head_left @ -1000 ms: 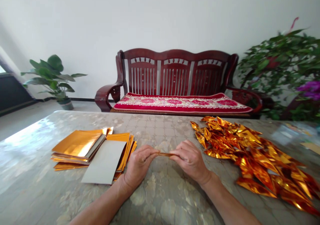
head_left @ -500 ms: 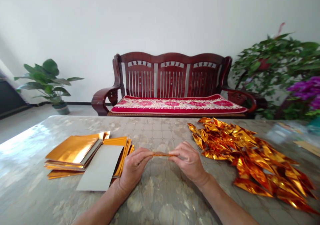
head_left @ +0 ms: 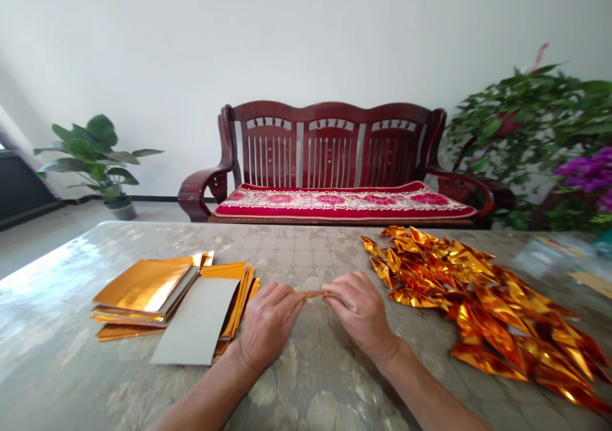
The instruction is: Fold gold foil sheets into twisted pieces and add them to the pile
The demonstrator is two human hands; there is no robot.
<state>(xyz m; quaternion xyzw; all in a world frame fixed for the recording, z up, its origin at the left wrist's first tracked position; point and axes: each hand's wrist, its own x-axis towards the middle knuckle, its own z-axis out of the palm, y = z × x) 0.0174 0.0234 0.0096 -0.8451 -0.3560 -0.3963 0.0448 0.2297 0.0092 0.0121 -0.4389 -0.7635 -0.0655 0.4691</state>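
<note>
At the far left, a broad-leaved plant point(head_left: 95, 153) stands in a pot point(head_left: 123, 209) on the floor point(head_left: 157, 210), near the wall point(head_left: 306, 36). In front of it, the patterned surface point(head_left: 306, 393) spreads across the whole lower part of the view, with a bright glare on its left side.

On the left of the surface lies a stack point(head_left: 143, 284) of gold sheets, loosely piled with uneven edges, the top one shining. Just beside it, on the right, is a second stack point(head_left: 241, 297), also gold at its edges, slightly fanned; a grey sheet point(head_left: 198, 322) lies on top, jutting toward the person. Behind the surface, across the middle, stands a dark red wooden settee point(head_left: 329, 147) with a red and white floral cover point(head_left: 329, 200) along its seat.

The left hand point(head_left: 268, 319) comes next, its wrist near the grey sheet, its grip closed on the left end of a strip point(head_left: 313, 295). This narrow gold strip runs about level between the two hands; whether it touches the surface cannot be told. The right hand point(head_left: 362, 313) pinches the other end, thumb and fingers together.

To the right of that hand, and apart from it, a pile point(head_left: 478, 291) of shiny, pointed gold pieces spreads toward the near right corner. Beyond it lies a clear plastic bag point(head_left: 547, 257), its contents blurred. Behind, at the far right, are a leafy plant point(head_left: 521, 122) and purple flowers point(head_left: 588, 173).
</note>
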